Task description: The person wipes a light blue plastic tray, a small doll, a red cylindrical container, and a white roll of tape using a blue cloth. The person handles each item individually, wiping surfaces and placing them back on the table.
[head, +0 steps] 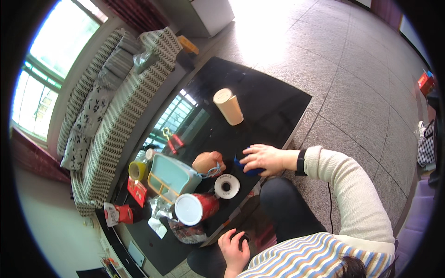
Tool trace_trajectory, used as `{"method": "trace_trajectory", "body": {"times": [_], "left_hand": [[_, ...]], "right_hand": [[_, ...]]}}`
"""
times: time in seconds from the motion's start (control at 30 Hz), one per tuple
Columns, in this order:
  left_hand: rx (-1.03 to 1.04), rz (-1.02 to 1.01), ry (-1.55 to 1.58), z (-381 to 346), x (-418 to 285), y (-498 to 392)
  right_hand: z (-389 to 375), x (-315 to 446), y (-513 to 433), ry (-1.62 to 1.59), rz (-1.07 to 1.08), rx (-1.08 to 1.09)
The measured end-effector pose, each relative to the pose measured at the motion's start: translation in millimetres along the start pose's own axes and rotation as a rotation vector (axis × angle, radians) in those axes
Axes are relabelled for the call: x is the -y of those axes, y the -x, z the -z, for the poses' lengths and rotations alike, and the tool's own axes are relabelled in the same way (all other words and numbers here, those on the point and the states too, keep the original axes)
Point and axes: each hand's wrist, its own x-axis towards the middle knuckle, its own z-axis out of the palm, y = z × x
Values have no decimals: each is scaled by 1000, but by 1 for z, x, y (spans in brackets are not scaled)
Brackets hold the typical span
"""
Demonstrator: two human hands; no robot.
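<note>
My right hand (261,160) reaches over the near edge of the black table (194,135), its fingers spread over a dark blue object (254,171) whose kind is mostly hidden. Low before my body, my left hand (235,248) is off the table with loosely bent fingers and nothing visible in it. Left of the blue object lies a brown rounded thing (207,162), unclear in kind, with a light-blue cord (215,170) beside it. A white spool (227,186) with lettering lies nearer me. Next to it, a red canister (208,205) with a white lid lies tilted.
A pale blue organizer box (174,170), a yellow tape roll (138,170), a red card (137,191) and red-handled hand grips (174,143) occupy the table's left. A cream cylinder (229,107) stands farther off. A patterned sofa (121,118) runs along the far side.
</note>
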Motion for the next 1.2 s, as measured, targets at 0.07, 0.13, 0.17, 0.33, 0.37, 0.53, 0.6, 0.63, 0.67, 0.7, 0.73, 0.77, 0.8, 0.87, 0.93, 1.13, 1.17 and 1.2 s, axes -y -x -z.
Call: {"method": "trace_trajectory", "body": {"times": [0.07,0.13,0.17,0.33,0.37,0.53,0.6,0.63,0.67,0.7,0.73,0.77,0.8,0.87,0.93,1.13,1.17,1.2], "left_hand": [[12,-22,-8,-1,-5,-9],[-3,-33,1,-2,-12,-14],[-4,-36,8,-3,-14,-17],[0,-8,-26,3,-16,-22],[-9,4,-34,4,-15,-22],[-9,60,-6,0,-10,-13],[-20,38,21,-2,-9,-10],[-19,28,35,-3,-9,-9],[-20,20,49,-3,-9,-7],[-22,10,62,-3,-9,-6],[-28,15,76,-3,-10,-3],[-42,-11,85,-1,-11,-1],[-58,-34,95,-1,-11,2],[-86,-64,132,1,-12,9],[-123,-96,144,5,-12,18],[-180,-144,285,29,-6,33],[-214,-165,316,32,-3,31],[-214,-115,407,33,-2,30]], "right_hand": [[2,0,21,19,23,-81],[14,-21,40,101,-174,-206],[23,-38,50,138,-220,-312],[87,-145,117,370,-807,-510],[94,-158,129,228,-931,-474],[70,-163,133,312,-957,-570],[58,-150,123,262,-843,-561],[54,-142,119,245,-815,-542],[47,-131,113,255,-689,-566],[38,-118,106,262,-628,-544],[30,-103,102,207,-571,-562],[22,-89,97,172,-526,-562],[17,-76,92,112,-514,-536],[11,-50,86,11,-518,-450],[23,-29,83,-321,-533,-434],[108,58,52,-1580,-591,-575],[116,81,41,-1655,-498,-520],[118,107,30,-1703,-485,-483]]}}
